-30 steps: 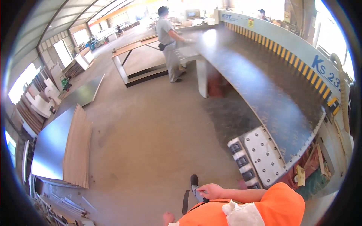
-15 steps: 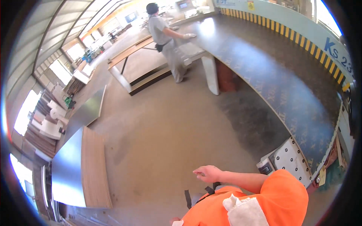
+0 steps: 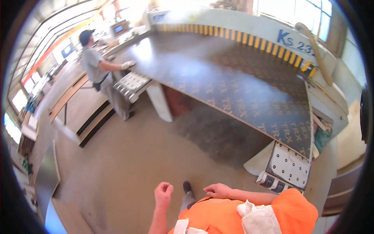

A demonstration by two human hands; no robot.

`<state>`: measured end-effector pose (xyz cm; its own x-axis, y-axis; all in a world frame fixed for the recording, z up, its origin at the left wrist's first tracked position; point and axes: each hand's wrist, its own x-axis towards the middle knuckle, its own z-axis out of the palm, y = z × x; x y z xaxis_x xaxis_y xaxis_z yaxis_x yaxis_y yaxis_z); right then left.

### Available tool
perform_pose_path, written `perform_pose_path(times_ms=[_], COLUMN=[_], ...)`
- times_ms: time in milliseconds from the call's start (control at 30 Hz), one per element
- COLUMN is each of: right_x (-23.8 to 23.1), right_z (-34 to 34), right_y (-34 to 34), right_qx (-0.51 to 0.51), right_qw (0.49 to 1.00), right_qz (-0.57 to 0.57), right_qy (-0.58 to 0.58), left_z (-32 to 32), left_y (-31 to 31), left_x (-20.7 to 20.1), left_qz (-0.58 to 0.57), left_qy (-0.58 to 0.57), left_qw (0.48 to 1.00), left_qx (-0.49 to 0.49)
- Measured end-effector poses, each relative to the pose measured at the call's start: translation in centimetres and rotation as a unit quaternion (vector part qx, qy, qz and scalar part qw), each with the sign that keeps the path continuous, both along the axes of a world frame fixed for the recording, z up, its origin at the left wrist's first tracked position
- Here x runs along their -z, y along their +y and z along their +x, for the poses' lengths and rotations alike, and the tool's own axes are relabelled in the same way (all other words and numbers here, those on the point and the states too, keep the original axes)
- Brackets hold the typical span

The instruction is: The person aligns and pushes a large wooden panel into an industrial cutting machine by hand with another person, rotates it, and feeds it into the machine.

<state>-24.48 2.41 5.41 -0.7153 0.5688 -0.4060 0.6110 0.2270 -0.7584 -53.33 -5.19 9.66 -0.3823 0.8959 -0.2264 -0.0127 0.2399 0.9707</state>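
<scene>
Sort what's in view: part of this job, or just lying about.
Likely this job:
large dark sheet, co-worker's gloved hand at its edge
striped machine
nearer dotted white table

Seemingly lying about:
board stack, lower left
dark panel, far left

Looks down and forward from the wearer's head, as the left of a side-by-side pair, close above the orange shirt point(image 3: 218, 214), left hand point(image 3: 163, 194) and right hand point(image 3: 219, 191). Takes in, through a wide fisheye, the floor point(image 3: 132, 163), large dark board point(image 3: 230, 87) and far-off roof point(image 3: 50, 31), bending straight edges toward the rim.
</scene>
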Motion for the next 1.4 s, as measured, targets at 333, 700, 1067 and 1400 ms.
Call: perform_pose_path(times_ms=[333,700,1067,1400], right_x=[-5.2,-1.7,-1.2,-0.3], right_z=[-3.6,-6.6,-9.1,-9.3], right_y=[6.1,5.3,12.4,11.9], right_qx=[0.297,0.261,0.119,0.104], right_qw=[0.952,0.965,0.986,0.993], right_qz=[0.048,-0.028,0.106,-0.048], right_qy=[0.047,0.021,0.044,0.002], left_z=[1.4,2.0,5.8,2.8], left_y=[13.0,9.6,8.4,13.4], left_x=[-33.6,-35.6,-38.1,-35.5], left_qz=[0.494,0.303,0.180,0.245], left_qy=[-0.315,-0.623,-0.774,-0.463], left_qw=[0.630,0.613,0.564,0.702], left_qx=[0.509,0.380,0.226,0.483])
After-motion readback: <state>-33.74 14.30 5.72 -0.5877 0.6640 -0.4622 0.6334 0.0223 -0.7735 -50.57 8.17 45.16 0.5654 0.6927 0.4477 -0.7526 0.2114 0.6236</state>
